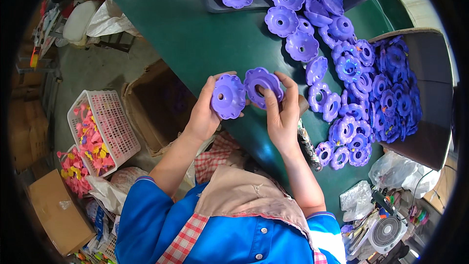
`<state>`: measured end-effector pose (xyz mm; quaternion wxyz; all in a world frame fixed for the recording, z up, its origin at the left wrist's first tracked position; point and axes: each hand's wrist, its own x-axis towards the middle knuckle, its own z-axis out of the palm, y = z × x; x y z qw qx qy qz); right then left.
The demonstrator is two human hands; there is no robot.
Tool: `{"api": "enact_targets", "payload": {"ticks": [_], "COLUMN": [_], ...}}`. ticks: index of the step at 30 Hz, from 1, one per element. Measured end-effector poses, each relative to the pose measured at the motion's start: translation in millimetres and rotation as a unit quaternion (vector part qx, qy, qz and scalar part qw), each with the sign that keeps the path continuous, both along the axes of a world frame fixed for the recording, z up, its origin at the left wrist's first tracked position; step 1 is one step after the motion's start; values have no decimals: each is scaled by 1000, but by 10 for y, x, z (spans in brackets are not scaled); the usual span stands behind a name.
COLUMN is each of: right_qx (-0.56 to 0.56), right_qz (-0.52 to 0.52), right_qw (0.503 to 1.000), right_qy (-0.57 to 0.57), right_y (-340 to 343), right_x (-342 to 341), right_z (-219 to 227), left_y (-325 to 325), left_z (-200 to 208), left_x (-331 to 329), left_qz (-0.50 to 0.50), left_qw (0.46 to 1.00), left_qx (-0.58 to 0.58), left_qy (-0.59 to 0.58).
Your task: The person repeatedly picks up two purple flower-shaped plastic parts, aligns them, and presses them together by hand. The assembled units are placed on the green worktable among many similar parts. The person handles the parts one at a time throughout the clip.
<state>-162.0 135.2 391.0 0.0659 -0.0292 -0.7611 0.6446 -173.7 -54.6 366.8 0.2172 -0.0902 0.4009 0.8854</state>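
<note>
Apparently, the step in hand is pairing two parts by the dark green tabletop (210, 44): the left hand (203, 118) grasps a purple flower-shaped plastic dish (232, 99), while just beside it the right hand (283, 123) pinches a purple scalloped plastic ring (264, 75) (thumb at its wide opening). Joining them would probably call for bringing the pieces face to face, scallops aligned.

You wear a bright blue short-sleeved shirt (232, 244), its left sleeve (139, 215) and right sleeve (317, 224) edged with thin striped trim, with two pale round buttons (264, 230) showing in front. Over it lies your creased beige apron (244, 190), with red-and-white checked straps (185, 237). Your left hand (203, 113) and right hand (284, 121) are ungloved, your forearms (177, 161) uncovered.
</note>
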Motion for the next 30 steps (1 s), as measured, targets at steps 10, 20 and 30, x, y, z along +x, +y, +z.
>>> {"api": "enact_targets", "payload": {"ticks": [10,20,30], "right_qx": [180,254,274], "right_qz": [23,78,119], "right_qw": [975,942,933], "right_qy": [126,204,201], "right_y": [-34,-114,-98], "right_x": [183,331,495], "right_z": [242,224,285], "left_y": [90,211,196], "left_z": [266,305,384], "left_x": [80,185,264], "left_qz": [-12,48,17], "left_qw": [992,973,943], "left_qx": [-91,-151,-258], "left_qy": [88,170,209]}}
